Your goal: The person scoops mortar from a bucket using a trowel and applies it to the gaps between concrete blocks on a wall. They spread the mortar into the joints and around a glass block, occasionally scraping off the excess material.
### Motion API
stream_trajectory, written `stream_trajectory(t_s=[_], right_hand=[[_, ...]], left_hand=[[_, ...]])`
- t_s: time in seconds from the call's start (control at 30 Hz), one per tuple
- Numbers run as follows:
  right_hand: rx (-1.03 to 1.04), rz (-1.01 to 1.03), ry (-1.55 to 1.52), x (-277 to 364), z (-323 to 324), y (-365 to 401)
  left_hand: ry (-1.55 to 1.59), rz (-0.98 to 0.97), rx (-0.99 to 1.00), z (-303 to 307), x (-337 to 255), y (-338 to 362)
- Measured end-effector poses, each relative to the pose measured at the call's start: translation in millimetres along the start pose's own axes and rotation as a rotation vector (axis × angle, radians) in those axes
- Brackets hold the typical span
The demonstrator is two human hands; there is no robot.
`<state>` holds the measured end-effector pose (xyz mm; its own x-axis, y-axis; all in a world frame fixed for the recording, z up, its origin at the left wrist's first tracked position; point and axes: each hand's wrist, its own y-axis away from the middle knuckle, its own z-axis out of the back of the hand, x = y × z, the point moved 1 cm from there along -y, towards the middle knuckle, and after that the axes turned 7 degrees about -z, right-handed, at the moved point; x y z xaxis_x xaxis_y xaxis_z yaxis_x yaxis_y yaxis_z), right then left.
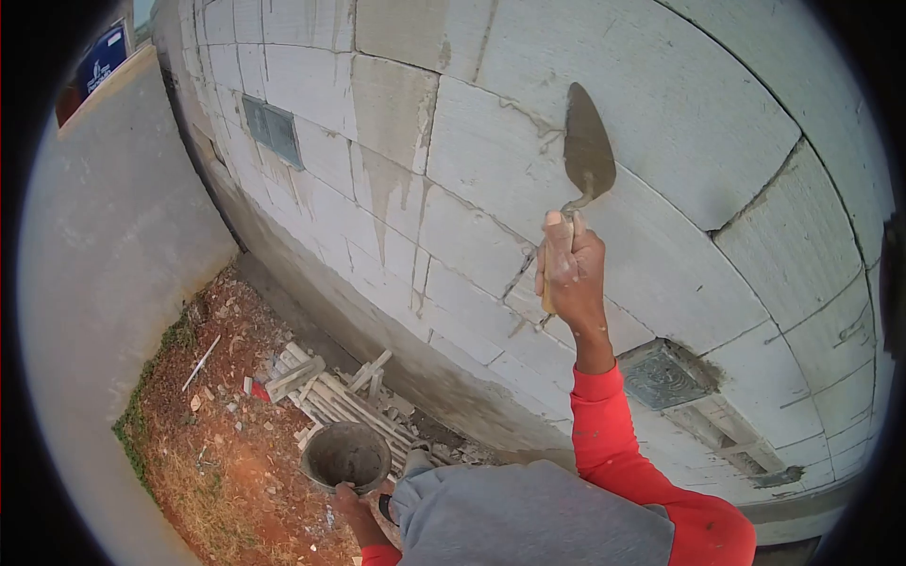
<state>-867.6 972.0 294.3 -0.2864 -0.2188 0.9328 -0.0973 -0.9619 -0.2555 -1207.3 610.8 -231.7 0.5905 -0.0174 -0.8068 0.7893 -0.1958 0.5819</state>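
Note:
My right hand (573, 269) is wrapped round the handle of a trowel (589, 146), whose pointed blade is up against or just in front of the white block wall (500, 132). A joint between blocks runs close beside the blade. Low down, my left hand (351, 505) grips the rim of a round bucket (346, 457) with grey mortar inside. Both forearms wear red sleeves.
Wooden slats (340, 401) and rubble lie on the reddish ground at the wall's foot. A grey plastered wall (113, 236) stands left. Recessed boxes (272, 132) sit in the block wall, with a slotted opening (727, 429) at lower right.

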Motion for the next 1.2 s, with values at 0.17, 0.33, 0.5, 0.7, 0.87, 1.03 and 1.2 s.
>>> stream_trajectory(t_s=[0.17, 0.33, 0.5, 0.7, 0.87, 1.03, 1.2], right_hand=[[0.243, -0.177, 0.174, -27, -36, 0], [0.138, -0.125, 0.011, 20, -20, -12], [0.394, -0.098, 0.377, -65, -75, -26], [0.068, 0.032, 0.114, -77, -51, 4], [0.391, -0.144, 0.099, -78, -53, -7], [0.226, 0.052, -0.447, 86, 5, -21], [0.290, 0.219, -0.537, 172, 39, -76]], left_hand=[[0.048, -0.053, -0.011, 7, 5, -9], [-0.044, -0.108, -0.009, 59, 52, -15], [-0.003, -0.071, -0.036, 12, 21, -1], [0.009, -0.047, 0.011, -48, -7, 4], [0.017, -0.058, 0.042, -79, -18, 8], [0.003, -0.065, 0.056, -80, -19, 12], [0.006, -0.071, 0.061, -77, -18, 15]])
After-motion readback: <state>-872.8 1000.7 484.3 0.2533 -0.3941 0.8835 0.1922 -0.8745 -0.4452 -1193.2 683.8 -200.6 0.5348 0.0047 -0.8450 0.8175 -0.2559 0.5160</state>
